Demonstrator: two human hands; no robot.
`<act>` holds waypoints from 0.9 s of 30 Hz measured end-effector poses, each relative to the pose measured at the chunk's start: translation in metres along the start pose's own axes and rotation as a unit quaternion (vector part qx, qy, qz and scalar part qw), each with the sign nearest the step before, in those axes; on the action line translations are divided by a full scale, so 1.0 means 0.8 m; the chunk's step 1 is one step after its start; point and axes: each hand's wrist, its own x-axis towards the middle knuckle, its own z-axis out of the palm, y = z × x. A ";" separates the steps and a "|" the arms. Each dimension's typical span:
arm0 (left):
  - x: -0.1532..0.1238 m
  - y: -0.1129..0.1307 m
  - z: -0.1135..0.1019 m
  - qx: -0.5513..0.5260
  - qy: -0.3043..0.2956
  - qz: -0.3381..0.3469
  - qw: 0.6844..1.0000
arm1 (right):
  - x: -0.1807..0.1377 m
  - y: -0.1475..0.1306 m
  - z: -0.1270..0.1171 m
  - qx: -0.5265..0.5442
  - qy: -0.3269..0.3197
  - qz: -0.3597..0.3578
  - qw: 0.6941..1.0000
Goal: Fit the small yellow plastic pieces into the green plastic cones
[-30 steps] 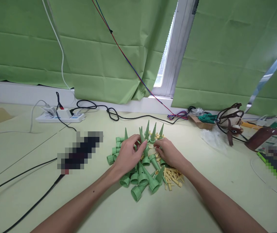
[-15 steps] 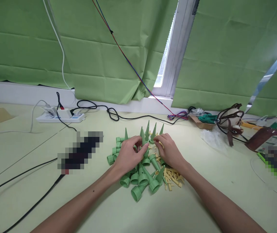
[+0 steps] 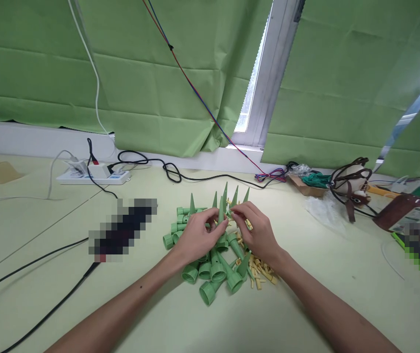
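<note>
My left hand [image 3: 203, 231] is closed around a green plastic cone [image 3: 221, 210], which points upward from between thumb and fingers. Close beside it, my right hand [image 3: 254, 226] has its fingertips pinched together at the cone's side; whatever they hold is too small to make out. Below and around both hands lies a pile of green cones with ribbed round caps [image 3: 217, 270], several on their sides. Other green cones [image 3: 192, 203] stand point-up behind my hands. Small pale-yellow plastic pieces [image 3: 263, 270] are heaped under my right wrist, partly hidden by it.
A white power strip [image 3: 94, 177] and a black cable [image 3: 210, 179] run along the back of the table [image 3: 269, 318]. At the right are a cardboard box [image 3: 307, 187], a clear plastic bag [image 3: 324, 210] and a brown strapped item [image 3: 352, 181]. A blurred dark object [image 3: 125, 230] lies left.
The cone in my left hand now shows clearly between the two hands. My right fingertips have moved slightly left, closer to it. The view has shifted a little.
</note>
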 end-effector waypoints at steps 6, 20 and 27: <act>-0.001 0.004 0.000 -0.035 -0.029 -0.010 0.999 | -0.001 -0.004 0.002 0.028 0.008 -0.015 0.999; -0.001 0.001 -0.001 -0.061 -0.039 -0.014 0.997 | -0.002 -0.005 0.003 0.044 0.004 0.032 0.999; 0.001 -0.002 -0.001 -0.068 -0.017 -0.017 0.997 | -0.004 0.000 0.003 0.028 -0.012 0.036 0.999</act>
